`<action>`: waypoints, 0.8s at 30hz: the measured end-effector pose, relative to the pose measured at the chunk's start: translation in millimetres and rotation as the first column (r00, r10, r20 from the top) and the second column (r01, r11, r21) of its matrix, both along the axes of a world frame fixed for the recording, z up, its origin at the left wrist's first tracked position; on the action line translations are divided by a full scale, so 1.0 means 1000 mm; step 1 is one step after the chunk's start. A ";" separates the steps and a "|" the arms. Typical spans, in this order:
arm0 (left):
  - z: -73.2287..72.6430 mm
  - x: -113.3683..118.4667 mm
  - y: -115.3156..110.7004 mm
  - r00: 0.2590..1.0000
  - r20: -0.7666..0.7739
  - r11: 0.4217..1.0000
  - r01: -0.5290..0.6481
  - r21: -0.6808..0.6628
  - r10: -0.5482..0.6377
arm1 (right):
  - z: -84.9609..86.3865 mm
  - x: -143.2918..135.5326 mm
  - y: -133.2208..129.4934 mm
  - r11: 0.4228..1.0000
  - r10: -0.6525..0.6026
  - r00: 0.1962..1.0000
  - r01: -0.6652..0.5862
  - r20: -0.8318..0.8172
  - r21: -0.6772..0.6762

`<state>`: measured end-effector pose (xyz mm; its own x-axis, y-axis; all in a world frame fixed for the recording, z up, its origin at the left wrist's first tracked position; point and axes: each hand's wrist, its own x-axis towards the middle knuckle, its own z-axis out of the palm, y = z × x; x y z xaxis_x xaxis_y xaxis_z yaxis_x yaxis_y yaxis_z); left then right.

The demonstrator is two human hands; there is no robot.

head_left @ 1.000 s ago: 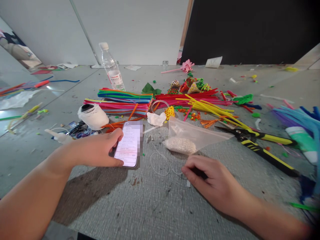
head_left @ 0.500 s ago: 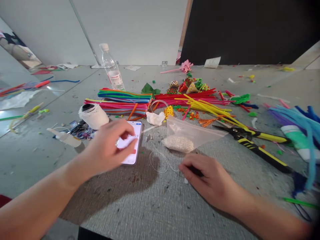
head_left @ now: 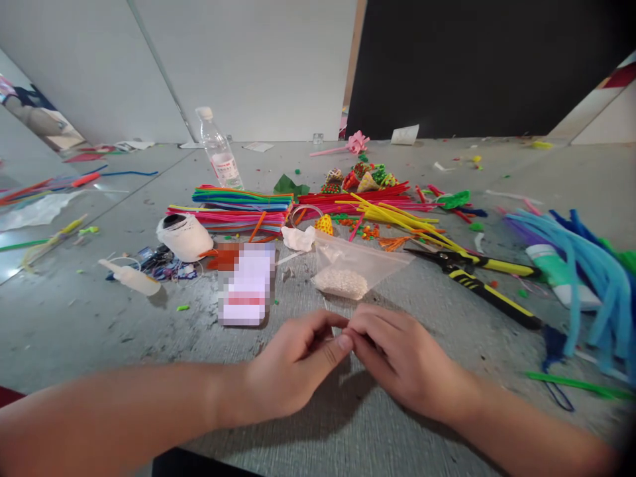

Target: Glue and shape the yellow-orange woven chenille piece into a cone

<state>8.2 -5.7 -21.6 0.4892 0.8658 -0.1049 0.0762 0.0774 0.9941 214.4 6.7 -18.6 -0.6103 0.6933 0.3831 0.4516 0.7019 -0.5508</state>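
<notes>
Above the near part of the table, my left hand (head_left: 301, 361) and my right hand (head_left: 405, 354) meet fingertip to fingertip. Thumb and fingers are closed in a pinch on both. A thin pale thread (head_left: 326, 306) runs down to where they meet; in my right hand it is pinched, while what the left fingertips grip is too small to tell. Just beyond the hands lies a clear zip bag (head_left: 342, 277) of small whitish beads. To its left is a phone (head_left: 247, 285) with its picture blurred. A crumpled white tissue (head_left: 298, 238) rests behind the bag.
Pliers with black-yellow handles (head_left: 489, 295) lie right of the bag, beside light-blue fuzzy stems (head_left: 601, 291) and a green-white tube (head_left: 559, 275). Bundled coloured stems (head_left: 243, 209) and a plastic bottle (head_left: 220, 156) stand behind. A small glue bottle (head_left: 136, 278) and white roll (head_left: 186, 238) are left.
My left hand has moved from over the phone, rightward and nearer, to my right hand, and its fingers have closed at the right fingertips. The view has shifted slightly.
</notes>
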 end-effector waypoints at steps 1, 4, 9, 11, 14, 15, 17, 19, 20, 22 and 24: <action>0.001 -0.002 0.001 0.999 -0.031 1.000 -0.014 0.018 0.014 | -0.002 -0.001 0.000 0.999 -0.020 1.000 0.020 -0.005 -0.037; 0.003 -0.005 0.002 0.999 -0.048 1.000 -0.025 0.002 0.025 | -0.003 -0.007 -0.001 0.979 -0.090 0.995 0.081 -0.040 -0.186; 0.002 -0.006 0.005 0.999 -0.008 0.988 -0.036 -0.148 0.036 | 0.001 -0.010 -0.001 0.883 -0.219 0.973 0.165 -0.075 -0.440; 0.003 -0.006 0.007 0.998 0.020 0.976 -0.058 -0.209 0.063 | 0.002 -0.008 0.000 0.874 -0.242 0.964 0.168 -0.108 -0.456; 0.004 -0.006 0.009 0.992 0.088 0.957 -0.061 -0.285 0.089 | 0.002 -0.004 0.000 0.906 -0.217 0.957 0.125 -0.190 -0.405; 0.004 -0.006 0.009 0.990 0.105 0.953 -0.056 -0.297 0.091 | 0.002 -0.004 0.000 0.919 -0.196 0.957 0.104 -0.212 -0.379; 0.003 -0.006 0.009 0.989 0.121 0.952 -0.041 -0.302 0.081 | 0.002 -0.005 0.000 0.942 -0.154 0.959 0.070 -0.236 -0.329; 0.002 -0.006 0.009 0.990 0.125 0.956 -0.025 -0.291 0.064 | 0.001 -0.007 0.000 0.953 -0.127 0.966 0.056 -0.225 -0.297; 0.002 -0.006 0.009 0.991 0.125 0.958 -0.018 -0.285 0.056 | 0.001 -0.007 0.000 0.955 -0.120 0.969 0.054 -0.214 -0.292; 0.002 -0.006 0.008 0.991 0.124 0.962 -0.015 -0.274 0.051 | 0.002 -0.009 0.000 0.953 -0.126 0.975 0.067 -0.185 -0.295; 0.002 -0.005 0.007 0.991 0.121 0.962 -0.026 -0.272 0.061 | 0.003 -0.010 -0.001 0.953 -0.140 0.976 0.087 -0.166 -0.291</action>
